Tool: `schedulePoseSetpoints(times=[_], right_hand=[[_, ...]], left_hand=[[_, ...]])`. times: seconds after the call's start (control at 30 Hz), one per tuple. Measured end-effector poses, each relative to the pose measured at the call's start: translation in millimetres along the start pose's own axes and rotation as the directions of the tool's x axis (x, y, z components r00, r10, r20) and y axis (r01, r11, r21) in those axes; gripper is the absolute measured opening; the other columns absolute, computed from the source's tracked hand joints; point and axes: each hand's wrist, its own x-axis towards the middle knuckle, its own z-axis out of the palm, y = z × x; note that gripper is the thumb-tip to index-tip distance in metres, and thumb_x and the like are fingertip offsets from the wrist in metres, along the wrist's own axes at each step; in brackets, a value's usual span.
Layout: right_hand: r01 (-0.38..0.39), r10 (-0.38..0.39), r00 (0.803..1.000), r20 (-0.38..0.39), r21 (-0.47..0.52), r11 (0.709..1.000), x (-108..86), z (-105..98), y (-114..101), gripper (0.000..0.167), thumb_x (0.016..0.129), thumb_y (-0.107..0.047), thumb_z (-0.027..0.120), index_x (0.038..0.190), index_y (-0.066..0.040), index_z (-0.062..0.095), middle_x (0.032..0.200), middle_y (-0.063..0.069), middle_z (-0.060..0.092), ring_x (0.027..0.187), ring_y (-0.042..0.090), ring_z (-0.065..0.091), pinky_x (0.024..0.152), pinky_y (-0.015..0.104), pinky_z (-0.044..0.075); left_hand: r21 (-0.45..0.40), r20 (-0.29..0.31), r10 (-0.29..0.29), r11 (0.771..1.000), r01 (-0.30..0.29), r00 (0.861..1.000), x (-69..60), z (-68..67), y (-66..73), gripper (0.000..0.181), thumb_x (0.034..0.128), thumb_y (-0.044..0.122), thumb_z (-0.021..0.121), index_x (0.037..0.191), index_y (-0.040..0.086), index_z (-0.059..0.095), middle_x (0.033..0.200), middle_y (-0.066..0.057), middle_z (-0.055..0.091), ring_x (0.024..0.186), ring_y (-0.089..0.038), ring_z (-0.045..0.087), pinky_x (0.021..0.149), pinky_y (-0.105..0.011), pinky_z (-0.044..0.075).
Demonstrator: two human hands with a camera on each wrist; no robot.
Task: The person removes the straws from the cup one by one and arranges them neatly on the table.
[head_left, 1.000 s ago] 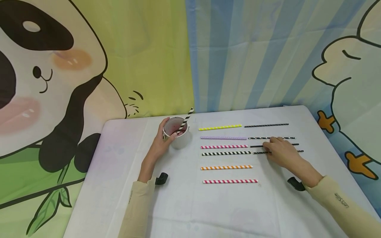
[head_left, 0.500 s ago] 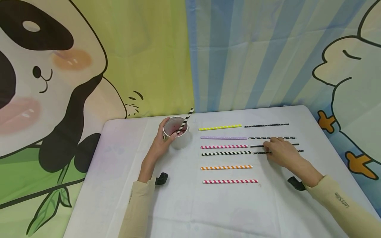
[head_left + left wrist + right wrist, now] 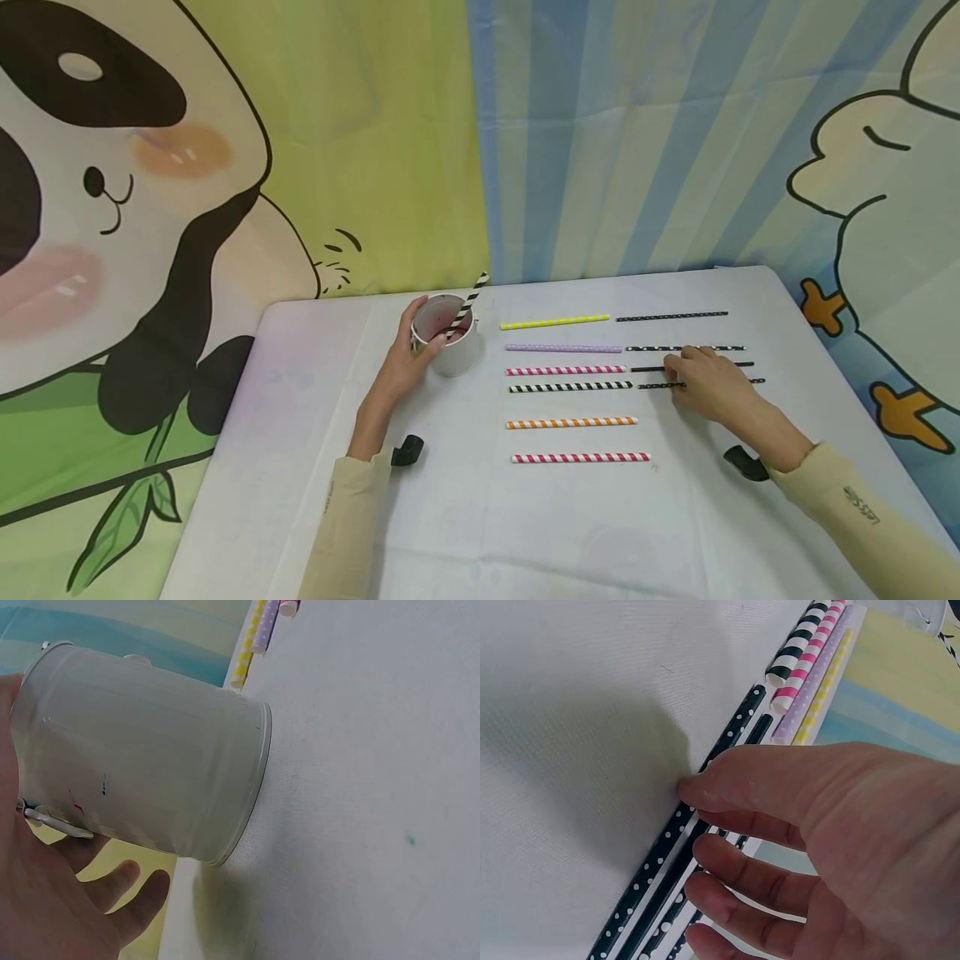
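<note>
My left hand holds a small white metal pail, thumb at its rim and fingers round the far side. A black-and-white striped straw leans in the pail, its upper end above the rim. Over the black straws, my right hand pinches a white-dotted black straw between thumb and index finger. The other fingers hang loosely bent above a plain black straw and a large-dotted black straw. The dotted straw's middle is hidden by the hand.
Paper straws lie in a column left of the black ones: yellow, purple, pink striped, black striped, orange striped and red striped. Another black straw lies behind. Printed cloth hangs beyond the white table.
</note>
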Motion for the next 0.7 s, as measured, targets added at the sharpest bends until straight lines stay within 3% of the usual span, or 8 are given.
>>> schedulePoseSetpoints(times=[0.33,0.7], right_hand=[[-0.025,0.025,0.999,0.028,0.005,1.0,3.6,-7.1,-4.8,0.016,0.082,-0.01,0.077,0.091,-0.01,0.064,0.091,0.011,0.061,0.081,0.029,0.055,0.07,0.047,0.048],[0.023,-0.023,0.999,-0.028,0.005,1.0,4.7,-17.7,-12.0,0.017,0.084,-0.011,0.077,0.095,-0.007,0.064,0.09,0.01,0.061,0.081,0.029,0.055,0.069,0.044,0.048]], left_hand=[[0.004,0.003,-0.015,1.0,0.015,1.0,0.0,0.3,1.2,0.073,0.0958,0.051,0.061,0.153,0.054,0.016,0.16,-0.003,0.034,0.148,-0.033,0.033,0.116,-0.066,0.026],[0.003,0.0,-0.01,1.0,0.01,1.0,0.6,0.2,-0.1,0.072,0.0962,0.05,0.061,0.152,0.055,0.016,0.159,-0.004,0.034,0.147,-0.033,0.033,0.116,-0.064,0.026]])
